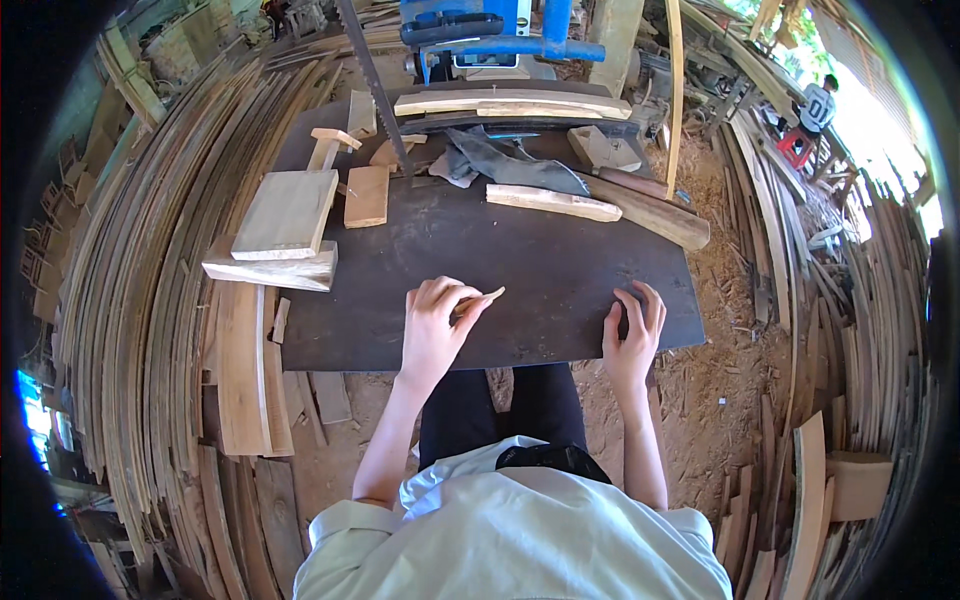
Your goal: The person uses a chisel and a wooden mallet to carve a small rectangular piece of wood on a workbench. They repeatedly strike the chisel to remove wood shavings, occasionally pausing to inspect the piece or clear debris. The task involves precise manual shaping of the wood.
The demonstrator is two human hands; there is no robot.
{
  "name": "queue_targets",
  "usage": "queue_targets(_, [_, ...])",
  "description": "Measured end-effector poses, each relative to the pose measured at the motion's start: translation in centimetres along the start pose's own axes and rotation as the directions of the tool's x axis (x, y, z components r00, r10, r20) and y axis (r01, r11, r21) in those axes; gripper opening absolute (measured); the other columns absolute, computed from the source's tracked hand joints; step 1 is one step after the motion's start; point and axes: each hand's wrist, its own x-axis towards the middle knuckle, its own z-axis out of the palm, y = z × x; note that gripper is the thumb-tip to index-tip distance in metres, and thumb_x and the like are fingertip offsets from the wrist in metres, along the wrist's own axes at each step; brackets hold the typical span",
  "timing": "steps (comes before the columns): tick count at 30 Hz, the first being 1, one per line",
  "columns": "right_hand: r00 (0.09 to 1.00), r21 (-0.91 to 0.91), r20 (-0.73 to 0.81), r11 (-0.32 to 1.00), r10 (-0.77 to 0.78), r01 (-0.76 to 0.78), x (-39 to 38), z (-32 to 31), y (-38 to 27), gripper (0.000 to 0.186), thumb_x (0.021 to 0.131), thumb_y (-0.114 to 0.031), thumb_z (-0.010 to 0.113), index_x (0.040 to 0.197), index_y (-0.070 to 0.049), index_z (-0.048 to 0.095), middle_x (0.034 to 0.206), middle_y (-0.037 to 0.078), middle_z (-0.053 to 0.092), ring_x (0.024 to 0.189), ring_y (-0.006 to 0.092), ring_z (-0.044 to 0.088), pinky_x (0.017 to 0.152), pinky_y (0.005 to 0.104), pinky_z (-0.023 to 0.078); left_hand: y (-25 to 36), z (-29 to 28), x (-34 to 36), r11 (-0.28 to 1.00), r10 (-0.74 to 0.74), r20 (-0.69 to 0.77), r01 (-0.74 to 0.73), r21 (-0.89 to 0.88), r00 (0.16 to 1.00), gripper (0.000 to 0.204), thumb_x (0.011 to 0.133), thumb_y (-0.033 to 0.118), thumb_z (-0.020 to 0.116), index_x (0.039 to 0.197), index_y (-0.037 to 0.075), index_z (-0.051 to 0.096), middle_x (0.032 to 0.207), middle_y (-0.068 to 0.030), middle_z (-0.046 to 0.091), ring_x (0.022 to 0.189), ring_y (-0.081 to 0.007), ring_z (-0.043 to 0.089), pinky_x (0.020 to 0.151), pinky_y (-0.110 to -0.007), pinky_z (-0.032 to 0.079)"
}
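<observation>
My left hand (432, 322) is closed on a small wood scrap (492, 296), above the near part of a dark work table (420, 250). The thin tip of the scrap sticks out past the fingers toward the right; the rest is hidden in the hand. Over the table's near right edge, my right hand (632, 330) has curved fingers apart from the thumb and nothing visible in it. A toothed saw blade (372, 75) comes down to the tabletop at the back left. Between the blade and the near left corner lie a flat wooden board (288, 215) and a thick wood block (275, 268).
A small wood block (367, 197) lies beside the blade. Dark cloth (510, 160), a pale wood strip (552, 202) and a longer wood beam (650, 208) occupy the back right. Stacked planks (140, 270) flank the left. A person (815, 108) sits far right.
</observation>
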Motion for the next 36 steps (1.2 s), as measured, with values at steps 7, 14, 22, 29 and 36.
queue_targets(7, [0.998,0.032,0.046,0.999,0.038,-0.04,0.2,-0.2,-0.4,0.023,0.08,-0.001,0.06,0.103,-0.005,0.062,0.118,0.016,0.053,0.109,0.0357,0.051,0.093,0.0441,0.043,-1.2,-0.6,-1.3,0.991,-0.082,0.036,0.085,-0.105,0.996,0.011,0.079,0.015,0.073,0.086,0.008,0.067,0.081,-0.0017,0.06,0.075,-0.0186,0.057,0.07,-0.034,0.042])
queue_targets(14, [0.996,0.144,0.058,0.988,-0.072,0.063,4.0,-0.3,0.9,0.025,0.081,-0.001,0.061,0.105,-0.006,0.062,0.119,0.015,0.054,0.117,0.0357,0.049,0.098,0.0439,0.042,-1.4,-0.8,-1.5,0.964,-0.126,0.032,0.129,-0.234,0.992,0.01,0.079,0.007,0.071,0.088,0.004,0.067,0.083,-0.0063,0.061,0.075,-0.0206,0.058,0.069,-0.033,0.047])
queue_targets(22, [0.993,-0.15,0.12,0.989,0.014,0.004,17.0,2.6,8.8,0.041,0.084,-0.018,0.066,0.12,-0.001,0.057,0.112,0.018,0.062,0.107,0.0324,0.058,0.094,0.0408,0.045,-1.3,-1.0,-1.4,0.956,-0.108,0.007,0.105,-0.275,0.994,0.01,0.081,0.003,0.07,0.09,0.002,0.066,0.086,-0.0071,0.063,0.07,-0.0164,0.06,0.063,-0.028,0.049])
queue_targets(29, [0.79,0.253,0.604,0.965,-0.105,-0.066,21.4,3.9,14.9,0.048,0.081,-0.025,0.073,0.119,0.001,0.059,0.108,0.014,0.066,0.102,0.024,0.062,0.092,0.0341,0.046,-1.2,-1.2,-1.4,0.936,-0.2,-0.099,0.16,-0.313,0.975,0.011,0.085,0.005,0.067,0.092,0.001,0.06,0.082,-0.0078,0.059,0.063,-0.0162,0.057,0.061,-0.029,0.046])
queue_targets(36, [0.895,0.44,0.445,0.878,-0.029,-0.19,22.6,0.9,10.1,0.027,0.086,-0.015,0.068,0.108,-0.002,0.061,0.088,0.007,0.068,0.076,0.0117,0.064,0.071,0.0249,0.05,-1.9,-1.0,-1.9,0.878,-0.262,-0.088,0.2,-0.435,0.961,0.027,0.089,0.009,0.064,0.113,0.004,0.055,0.098,-0.0093,0.063,0.077,-0.0137,0.061,0.066,-0.027,0.047])
